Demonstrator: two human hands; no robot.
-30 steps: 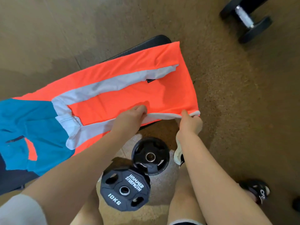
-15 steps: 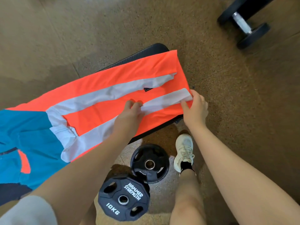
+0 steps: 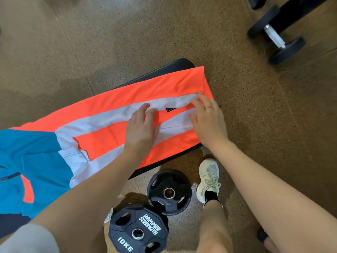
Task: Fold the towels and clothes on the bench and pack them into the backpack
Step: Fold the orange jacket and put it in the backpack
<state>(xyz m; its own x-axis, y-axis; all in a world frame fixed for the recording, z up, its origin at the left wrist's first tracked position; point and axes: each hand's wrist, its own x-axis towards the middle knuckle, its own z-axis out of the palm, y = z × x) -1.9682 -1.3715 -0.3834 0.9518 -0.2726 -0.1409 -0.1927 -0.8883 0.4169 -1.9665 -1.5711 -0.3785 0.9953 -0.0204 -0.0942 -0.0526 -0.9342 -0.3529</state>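
my left hand lies flat, fingers straight, pressing the orange and white sports garment of thin smooth fabric; my right hand is flat too, just right of it, fingers spread on the white stripe near the hem. the garment lies along the black padded bench, a blue garment to its left. it looks light, soft and slippery — i'd pinch the hem corners to fold. no backpack in view.
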